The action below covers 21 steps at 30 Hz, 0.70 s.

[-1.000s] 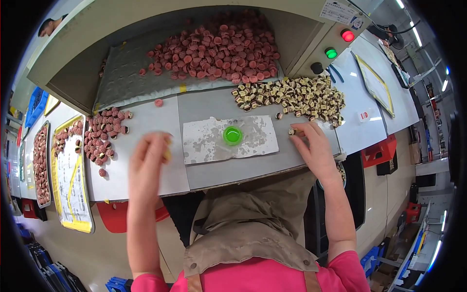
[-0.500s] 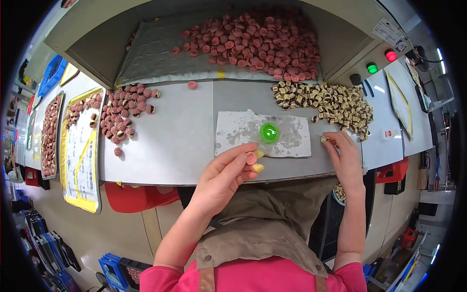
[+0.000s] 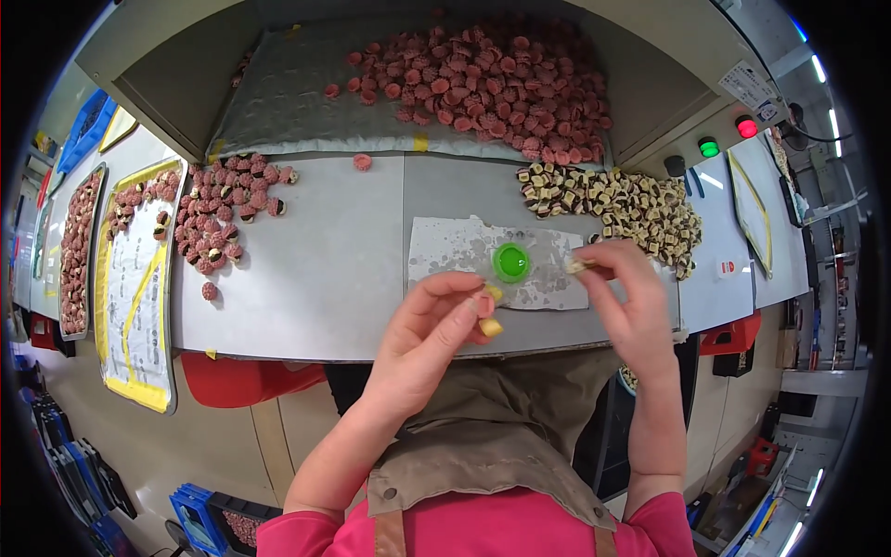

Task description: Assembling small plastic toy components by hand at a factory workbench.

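Observation:
My left hand (image 3: pixel 419 345) is closed around a pink bumpy cup-shaped shell (image 3: pixel 484 305), its hollow side showing. Yellow covers (image 3: pixel 491 327) sit on two of its fingertips. Between the thumb and fingers of my right hand (image 3: pixel 633 302) is a small cream-and-dark piece (image 3: pixel 577 266), held over the right end of a stained white board (image 3: pixel 445 249). On that board, between my hands, stands a small round dish of bright green (image 3: pixel 511 264); neither hand touches it.
Pink shells (image 3: pixel 501 84) are heaped inside a box-like housing at the back. Cream-and-dark pieces (image 3: pixel 650 209) lie piled at right. Filled pink pieces (image 3: pixel 218 209) spread at left, beside a yellow-taped tray (image 3: pixel 130 306). One loose shell (image 3: pixel 362 162) lies near the housing.
My right hand has moved left, carrying its cream-and-dark piece from the bare table to over the white board. My left hand keeps hold of the pink shell, nearly in place.

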Each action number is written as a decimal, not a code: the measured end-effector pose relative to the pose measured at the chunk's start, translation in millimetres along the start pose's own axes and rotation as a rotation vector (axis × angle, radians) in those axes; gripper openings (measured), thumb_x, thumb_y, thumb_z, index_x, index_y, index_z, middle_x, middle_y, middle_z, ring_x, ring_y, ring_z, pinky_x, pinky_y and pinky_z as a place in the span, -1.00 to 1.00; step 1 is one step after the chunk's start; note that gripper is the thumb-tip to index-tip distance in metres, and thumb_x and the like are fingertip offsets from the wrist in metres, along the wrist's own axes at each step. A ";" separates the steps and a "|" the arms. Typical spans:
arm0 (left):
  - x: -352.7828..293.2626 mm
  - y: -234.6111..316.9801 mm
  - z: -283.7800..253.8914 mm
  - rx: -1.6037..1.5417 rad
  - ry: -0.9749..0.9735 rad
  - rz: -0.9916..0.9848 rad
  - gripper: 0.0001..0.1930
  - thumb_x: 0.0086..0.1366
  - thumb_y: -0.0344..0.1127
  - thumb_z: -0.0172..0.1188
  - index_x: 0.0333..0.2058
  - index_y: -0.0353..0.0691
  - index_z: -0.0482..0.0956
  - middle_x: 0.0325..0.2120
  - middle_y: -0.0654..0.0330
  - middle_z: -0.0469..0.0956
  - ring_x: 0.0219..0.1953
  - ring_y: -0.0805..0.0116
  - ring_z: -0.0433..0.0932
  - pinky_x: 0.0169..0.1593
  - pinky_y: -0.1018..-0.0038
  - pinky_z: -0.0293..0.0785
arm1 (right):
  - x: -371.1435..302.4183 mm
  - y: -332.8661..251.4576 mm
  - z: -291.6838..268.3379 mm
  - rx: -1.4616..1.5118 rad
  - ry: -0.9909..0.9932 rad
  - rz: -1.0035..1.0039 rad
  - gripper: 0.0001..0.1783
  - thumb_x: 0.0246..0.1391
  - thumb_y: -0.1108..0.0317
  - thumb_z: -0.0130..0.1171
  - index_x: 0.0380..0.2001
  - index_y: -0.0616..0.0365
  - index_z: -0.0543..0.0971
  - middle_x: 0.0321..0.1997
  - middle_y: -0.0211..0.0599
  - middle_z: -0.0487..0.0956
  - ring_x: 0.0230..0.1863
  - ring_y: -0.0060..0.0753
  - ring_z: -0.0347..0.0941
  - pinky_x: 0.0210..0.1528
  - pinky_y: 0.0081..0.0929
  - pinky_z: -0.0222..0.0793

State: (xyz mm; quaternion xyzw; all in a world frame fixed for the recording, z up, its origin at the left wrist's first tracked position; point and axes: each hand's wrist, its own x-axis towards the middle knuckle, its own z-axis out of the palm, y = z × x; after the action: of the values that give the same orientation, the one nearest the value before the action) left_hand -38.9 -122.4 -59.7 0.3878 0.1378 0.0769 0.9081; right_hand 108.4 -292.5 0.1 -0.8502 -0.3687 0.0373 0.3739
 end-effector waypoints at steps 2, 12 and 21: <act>1.6 -4.2 0.1 0.076 -0.003 0.006 -0.69 0.35 -0.32 0.04 0.03 -0.24 0.37 -0.10 0.20 0.48 -0.12 0.46 0.48 -0.03 0.51 0.42 | 8.4 -6.0 12.8 -0.057 -0.050 -0.140 -0.83 0.02 0.53 0.15 -0.25 0.21 0.53 -0.32 -0.24 0.47 -0.31 -0.26 0.44 -0.25 -0.44 0.36; 2.9 -6.2 1.8 0.043 -0.035 0.010 -0.68 0.33 -0.33 0.07 0.03 -0.29 0.36 -0.10 0.23 0.48 -0.07 0.47 0.46 0.03 0.50 0.38 | 21.4 -0.9 41.9 -0.294 -0.127 -0.340 -0.76 -0.07 0.51 0.20 -0.25 0.16 0.53 -0.29 -0.20 0.46 -0.24 -0.14 0.41 -0.22 -0.32 0.35; 3.4 -5.4 3.3 0.016 0.003 -0.019 -0.67 0.34 -0.30 0.06 0.02 -0.30 0.36 -0.11 0.23 0.49 -0.09 0.48 0.46 0.00 0.53 0.37 | 10.7 5.8 40.8 0.159 -0.107 -0.066 -0.80 0.04 0.53 0.14 -0.22 0.19 0.52 -0.27 -0.23 0.47 -0.24 -0.31 0.43 -0.19 -0.48 0.36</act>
State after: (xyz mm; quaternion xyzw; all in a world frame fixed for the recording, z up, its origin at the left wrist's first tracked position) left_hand -34.5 -127.5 -62.0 0.3937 0.1433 0.0676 0.9055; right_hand 105.8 -263.3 -30.8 -0.8020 -0.4120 0.0995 0.4210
